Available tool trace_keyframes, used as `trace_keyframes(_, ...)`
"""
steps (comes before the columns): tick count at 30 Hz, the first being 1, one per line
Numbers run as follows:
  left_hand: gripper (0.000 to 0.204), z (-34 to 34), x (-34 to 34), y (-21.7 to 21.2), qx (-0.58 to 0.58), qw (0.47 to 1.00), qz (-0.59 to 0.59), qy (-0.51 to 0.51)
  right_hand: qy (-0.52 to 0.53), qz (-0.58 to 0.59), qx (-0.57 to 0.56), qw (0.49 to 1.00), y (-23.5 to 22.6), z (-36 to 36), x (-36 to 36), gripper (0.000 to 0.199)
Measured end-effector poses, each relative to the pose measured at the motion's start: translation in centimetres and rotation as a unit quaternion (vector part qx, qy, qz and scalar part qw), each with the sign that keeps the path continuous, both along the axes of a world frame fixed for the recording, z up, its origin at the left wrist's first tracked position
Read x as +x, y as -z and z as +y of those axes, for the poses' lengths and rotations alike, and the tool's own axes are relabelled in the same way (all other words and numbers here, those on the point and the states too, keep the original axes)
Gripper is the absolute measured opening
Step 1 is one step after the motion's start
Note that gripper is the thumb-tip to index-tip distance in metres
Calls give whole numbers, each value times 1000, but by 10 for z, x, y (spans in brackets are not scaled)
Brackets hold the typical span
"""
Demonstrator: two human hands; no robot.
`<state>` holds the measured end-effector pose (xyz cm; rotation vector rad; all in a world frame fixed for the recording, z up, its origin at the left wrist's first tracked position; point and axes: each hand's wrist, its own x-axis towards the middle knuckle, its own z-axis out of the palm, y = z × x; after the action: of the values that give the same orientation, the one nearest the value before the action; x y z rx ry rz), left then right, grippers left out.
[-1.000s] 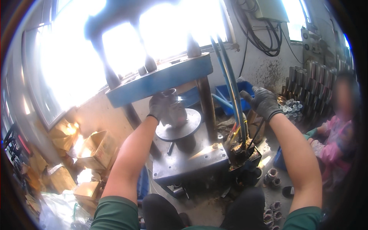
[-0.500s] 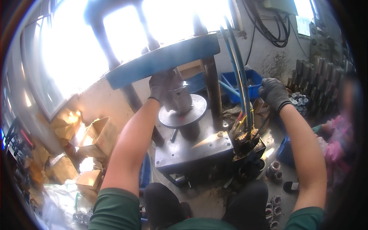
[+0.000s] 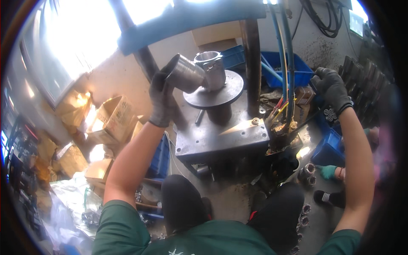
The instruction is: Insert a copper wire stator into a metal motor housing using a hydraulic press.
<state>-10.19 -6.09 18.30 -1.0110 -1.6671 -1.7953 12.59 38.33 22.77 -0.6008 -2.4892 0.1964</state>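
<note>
- A worker's left hand (image 3: 162, 97), in a dark grey glove, is clamped on a hollow silver metal cylinder (image 3: 186, 76), tilted with its dark open end toward the upper left.
- Just beside it, a second hollow metal cylinder with a notched rim (image 3: 214, 73) stands upright on a round grey steel plate (image 3: 196, 100); whether the two cylinders touch cannot be told.
- The plate sits raised above a rectangular steel table with drilled holes (image 3: 221, 143), in front of a broad blue metal beam (image 3: 191, 21) and beside a dark upright column (image 3: 252, 63).
- The right hand (image 3: 333, 90), also gloved in dark grey, is raised well apart from the cylinders, fingers curled; whether it grips anything cannot be told.
- Between that hand and the column rise blue hoses (image 3: 290, 55), with a blue plastic bin (image 3: 302, 68) behind.
- At right, a co-worker's green-gloved hand (image 3: 327, 171) reaches near small round metal parts (image 3: 306, 171) on the floor.
</note>
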Motion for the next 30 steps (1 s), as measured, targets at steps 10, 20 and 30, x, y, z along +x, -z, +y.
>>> trace_keyframes(10, 32, -60, 12, 200, -102, 933, -320, -126, -152, 89, 8, 984, 49, -10, 102, 15)
trace_keyframes(20, 37, -36, 46, 177, -265, 906, -125, -305, -102, -90, 136, 981, 92, -43, 169, 26)
trace_keyframes(30, 95, 21, 62, 228, -598, 764, -126, -206, -272, -166, 139, 938, 66, -161, 86, 23)
